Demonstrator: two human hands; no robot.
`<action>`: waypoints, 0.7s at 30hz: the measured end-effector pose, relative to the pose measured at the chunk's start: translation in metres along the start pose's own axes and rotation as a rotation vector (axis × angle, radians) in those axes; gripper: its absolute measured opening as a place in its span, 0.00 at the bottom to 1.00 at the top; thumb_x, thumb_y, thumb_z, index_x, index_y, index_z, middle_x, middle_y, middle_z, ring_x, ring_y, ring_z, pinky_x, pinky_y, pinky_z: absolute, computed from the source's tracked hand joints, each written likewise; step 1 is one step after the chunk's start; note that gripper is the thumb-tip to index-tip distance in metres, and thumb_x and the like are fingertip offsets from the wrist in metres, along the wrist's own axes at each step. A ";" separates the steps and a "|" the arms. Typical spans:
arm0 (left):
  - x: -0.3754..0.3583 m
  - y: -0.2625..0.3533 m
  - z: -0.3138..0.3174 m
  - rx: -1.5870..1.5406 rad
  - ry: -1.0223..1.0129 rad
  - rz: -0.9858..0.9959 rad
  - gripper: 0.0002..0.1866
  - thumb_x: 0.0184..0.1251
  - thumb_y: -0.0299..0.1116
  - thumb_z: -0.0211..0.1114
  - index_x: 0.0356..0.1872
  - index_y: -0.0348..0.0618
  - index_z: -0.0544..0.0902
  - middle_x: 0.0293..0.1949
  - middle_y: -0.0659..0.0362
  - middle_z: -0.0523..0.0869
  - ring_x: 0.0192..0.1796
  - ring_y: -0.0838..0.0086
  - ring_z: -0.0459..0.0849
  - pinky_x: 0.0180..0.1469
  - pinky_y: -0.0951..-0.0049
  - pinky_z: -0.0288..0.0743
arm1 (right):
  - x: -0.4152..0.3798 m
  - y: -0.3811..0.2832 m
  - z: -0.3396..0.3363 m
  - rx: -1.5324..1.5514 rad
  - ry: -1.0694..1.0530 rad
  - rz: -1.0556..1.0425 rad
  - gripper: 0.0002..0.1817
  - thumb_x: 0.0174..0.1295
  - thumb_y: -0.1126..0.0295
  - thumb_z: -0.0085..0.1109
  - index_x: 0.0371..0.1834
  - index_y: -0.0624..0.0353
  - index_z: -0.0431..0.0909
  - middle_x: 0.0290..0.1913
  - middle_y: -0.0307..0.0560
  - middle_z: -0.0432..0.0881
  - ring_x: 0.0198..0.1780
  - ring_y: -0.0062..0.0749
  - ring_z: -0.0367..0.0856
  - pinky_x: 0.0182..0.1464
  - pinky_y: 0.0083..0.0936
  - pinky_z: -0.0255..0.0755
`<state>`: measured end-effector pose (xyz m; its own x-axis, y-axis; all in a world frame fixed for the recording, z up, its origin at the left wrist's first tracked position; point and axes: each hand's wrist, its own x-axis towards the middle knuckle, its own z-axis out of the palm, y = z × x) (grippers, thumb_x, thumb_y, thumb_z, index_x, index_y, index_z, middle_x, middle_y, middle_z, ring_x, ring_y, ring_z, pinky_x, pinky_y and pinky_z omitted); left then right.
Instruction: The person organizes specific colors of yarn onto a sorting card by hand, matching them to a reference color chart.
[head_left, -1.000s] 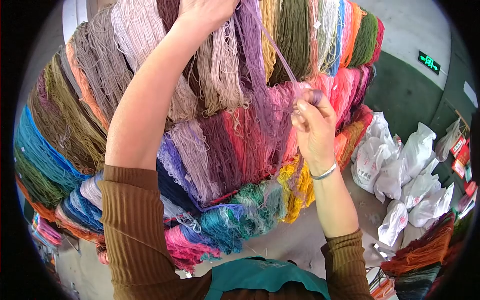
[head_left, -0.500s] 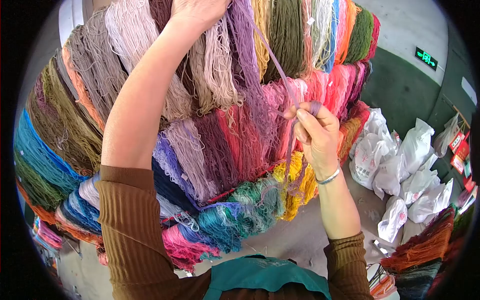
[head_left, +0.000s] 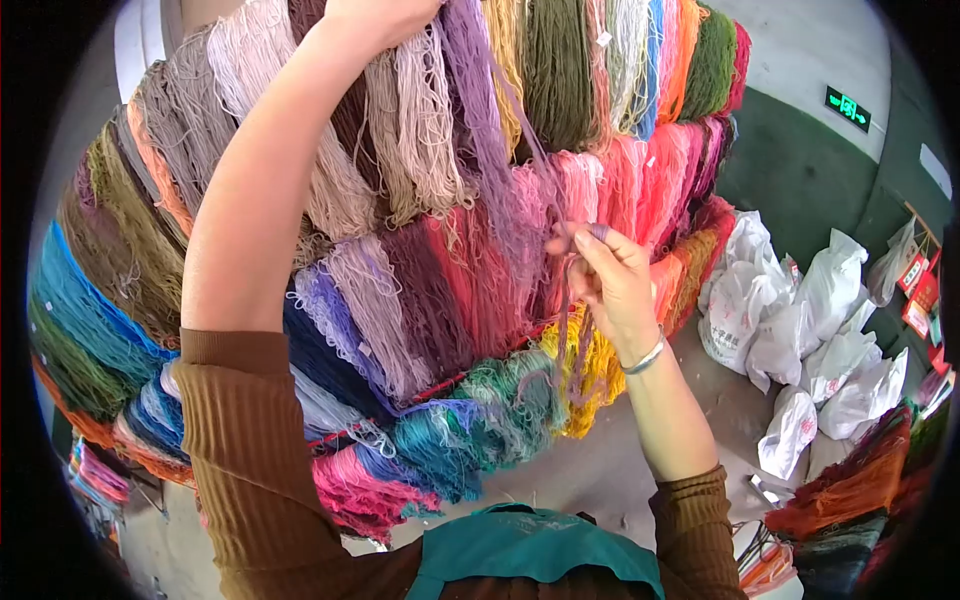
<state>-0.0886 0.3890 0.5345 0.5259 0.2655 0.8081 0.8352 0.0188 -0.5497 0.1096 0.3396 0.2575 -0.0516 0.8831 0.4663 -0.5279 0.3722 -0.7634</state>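
Left hand (head_left: 388, 14) high at arm's length, right hand (head_left: 620, 285) lower, fingers (head_left: 596, 252) pinched

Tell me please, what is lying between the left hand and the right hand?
Between the left hand and the right hand lies purple yarn, with a strand slanting down in front of pink hanks. The head view shows this.

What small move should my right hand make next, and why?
Perhaps draw the right hand gently away from the purple skein: the purple strands pinched in that hand run up beside the skein, whose lower end looks loose and tangled.
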 end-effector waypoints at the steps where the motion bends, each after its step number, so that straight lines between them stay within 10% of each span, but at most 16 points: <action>1: -0.002 0.001 0.001 0.014 -0.015 -0.019 0.21 0.58 0.33 0.54 0.55 0.40 0.74 0.45 0.47 0.84 0.48 0.52 0.81 0.53 0.52 0.68 | 0.000 0.008 -0.007 0.027 0.007 0.014 0.12 0.69 0.69 0.54 0.48 0.65 0.80 0.38 0.52 0.85 0.19 0.17 0.71 0.17 0.12 0.56; 10: -0.010 0.008 0.005 0.066 0.080 0.009 0.28 0.56 0.34 0.58 0.61 0.41 0.72 0.46 0.47 0.82 0.52 0.52 0.78 0.56 0.52 0.66 | -0.003 0.001 -0.016 0.134 -0.058 0.099 0.11 0.67 0.67 0.59 0.45 0.63 0.82 0.29 0.38 0.82 0.21 0.14 0.72 0.19 0.11 0.58; 21: -0.013 0.004 0.011 0.033 0.131 0.038 0.26 0.56 0.32 0.58 0.58 0.40 0.73 0.46 0.48 0.83 0.51 0.51 0.79 0.57 0.51 0.66 | -0.007 -0.013 -0.012 -0.131 0.040 -0.057 0.10 0.67 0.70 0.57 0.47 0.62 0.82 0.40 0.45 0.86 0.23 0.15 0.78 0.18 0.09 0.58</action>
<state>-0.0936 0.3960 0.5199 0.5755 0.1381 0.8061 0.8096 0.0436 -0.5854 0.1266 0.3324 0.2588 0.0102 0.8691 0.4946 -0.4136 0.4540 -0.7892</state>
